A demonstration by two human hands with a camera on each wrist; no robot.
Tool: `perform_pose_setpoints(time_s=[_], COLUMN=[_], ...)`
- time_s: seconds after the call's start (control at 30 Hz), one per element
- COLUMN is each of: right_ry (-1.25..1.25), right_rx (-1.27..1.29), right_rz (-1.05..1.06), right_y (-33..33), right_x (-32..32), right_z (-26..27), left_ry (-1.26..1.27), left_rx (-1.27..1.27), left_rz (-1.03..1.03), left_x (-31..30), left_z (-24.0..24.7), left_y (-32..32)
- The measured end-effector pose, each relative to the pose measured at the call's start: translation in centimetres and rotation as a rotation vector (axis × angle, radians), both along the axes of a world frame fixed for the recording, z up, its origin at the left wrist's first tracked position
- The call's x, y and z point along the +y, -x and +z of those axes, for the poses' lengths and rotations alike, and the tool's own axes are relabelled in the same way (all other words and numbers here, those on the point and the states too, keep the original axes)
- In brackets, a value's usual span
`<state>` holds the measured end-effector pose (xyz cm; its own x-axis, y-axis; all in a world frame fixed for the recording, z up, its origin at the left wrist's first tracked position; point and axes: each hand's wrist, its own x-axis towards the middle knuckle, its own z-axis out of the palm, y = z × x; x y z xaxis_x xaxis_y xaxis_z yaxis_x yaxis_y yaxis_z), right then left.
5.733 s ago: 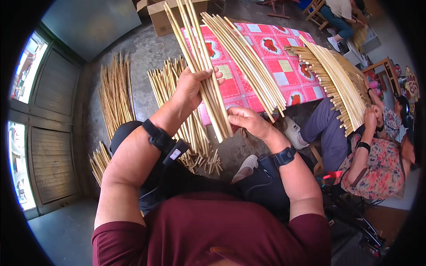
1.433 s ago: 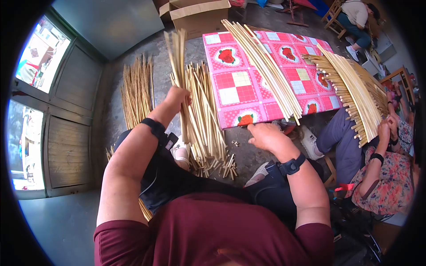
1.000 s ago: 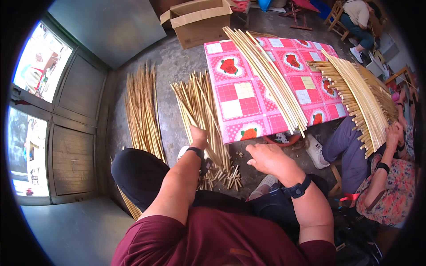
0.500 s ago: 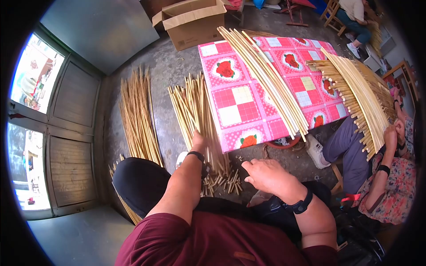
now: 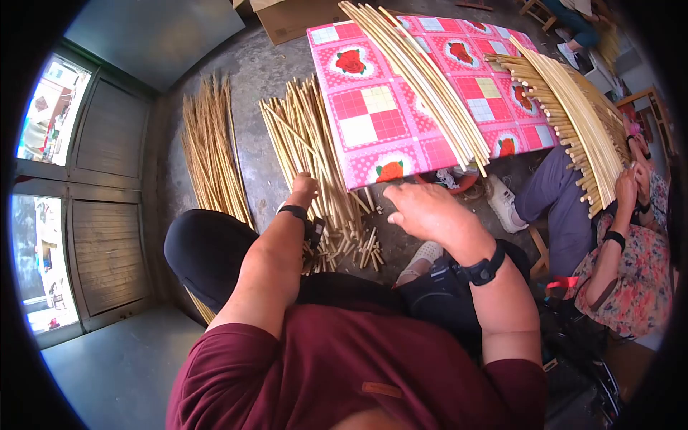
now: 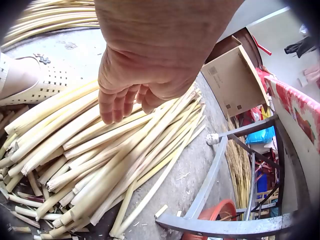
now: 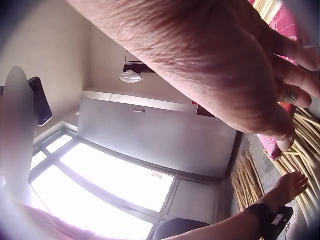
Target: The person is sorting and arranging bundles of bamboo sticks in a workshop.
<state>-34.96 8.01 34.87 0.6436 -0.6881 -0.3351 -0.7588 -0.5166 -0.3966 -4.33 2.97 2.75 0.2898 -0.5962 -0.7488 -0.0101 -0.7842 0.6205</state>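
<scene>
My left hand [image 5: 304, 190] is low over the pile of pale, cut stalks [image 5: 288, 136] on the floor left of the table. In the left wrist view its fingers [image 6: 120, 106] hang loosely bent at the top of the stalks [image 6: 75, 150], and no stalk shows inside the hand. My right hand [image 5: 428, 211] hovers by the table's front edge, fingers relaxed, holding nothing. In the right wrist view a ring [image 7: 290, 96] is on one of its fingers. A fanned bundle of stalks [image 5: 423, 82] lies across the pink patterned tablecloth [image 5: 358, 129].
A brushy-ended stalk bundle [image 5: 208, 143] lies farther left. Short cut pieces [image 5: 369, 251] litter the floor by my feet. Under the table are a red basin [image 6: 220, 215] and a metal frame [image 6: 205, 180]. At right, a seated person [image 5: 609, 279] handles a large stalk stack [image 5: 573, 129].
Earlier both hands held several stalks over the table. The left hand carried them left and down to the floor pile and has let go; the right hand stayed near the table edge.
</scene>
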Motion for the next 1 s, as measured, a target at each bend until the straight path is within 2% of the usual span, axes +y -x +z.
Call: perform_pose_setpoints(time_s=[0.03, 0.07, 0.1, 0.27, 0.4, 0.5, 0.53, 0.57, 0.63, 0.8, 0.87, 0.93, 0.97, 1.0], right_ry=[0.024, 0.036, 0.019, 0.010, 0.026, 0.022, 0.039, 0.037, 0.031, -0.044, -0.039, -0.037, -0.038, -0.040], right_rx=[-0.028, -0.030, 0.001, 0.024, 0.000, -0.074, -0.076, -0.074, -0.070, -0.018, -0.019, -0.019, -0.017, -0.016], right_rz=[-0.010, -0.023, -0.037, -0.108, -0.125, -0.127, -0.103, -0.100, -0.093, -0.104, -0.101, -0.107, -0.113, -0.118], right_y=[0.2, 0.5, 0.7, 1.6, 2.5, 3.0, 3.2, 3.4, 3.7, 3.8, 4.0, 4.0, 4.1, 4.1], right_x=[-0.2, -0.4, -0.6, -1.0, -0.6, 0.1, 0.2, 0.3, 0.4, -0.4, -0.9, -1.3, -1.6, -1.6], right_z=[0.2, 0.1, 0.1, 1.0, 1.4, 1.8, 1.9, 1.8, 1.5, 1.3, 1.0, 0.9, 0.9, 0.8], left_ry=[-0.023, -0.037, -0.050, -0.078, -0.004, 0.054, 0.147, 0.196, 0.326, 0.356, 0.364, 0.364, 0.364, 0.384], left_rx=[0.110, 0.197, 0.247, 0.231, 0.061, -0.125, -0.212, -0.178, -0.152, 0.210, 0.254, 0.158, 0.111, 0.390], left_rz=[0.056, -0.004, 0.034, -0.021, -0.007, -0.094, -0.098, -0.091, -0.129, 0.095, 0.113, 0.047, 0.013, 0.189], left_x=[0.5, 1.0, 1.4, 2.4, 1.8, 0.9, 0.3, 0.0, -1.7, -5.6, -6.4, -6.7, -7.0, -8.1], left_z=[0.8, 1.8, 0.4, 2.4, 2.3, 1.6, -1.1, -0.4, -6.1, -9.0, -7.8, -4.3, -4.1, -9.9], left_y=[-0.1, -0.4, -0.9, 0.0, 1.7, 2.6, 2.4, 2.9, 1.8, 2.7, 3.6, 5.5, 5.9, 5.0])
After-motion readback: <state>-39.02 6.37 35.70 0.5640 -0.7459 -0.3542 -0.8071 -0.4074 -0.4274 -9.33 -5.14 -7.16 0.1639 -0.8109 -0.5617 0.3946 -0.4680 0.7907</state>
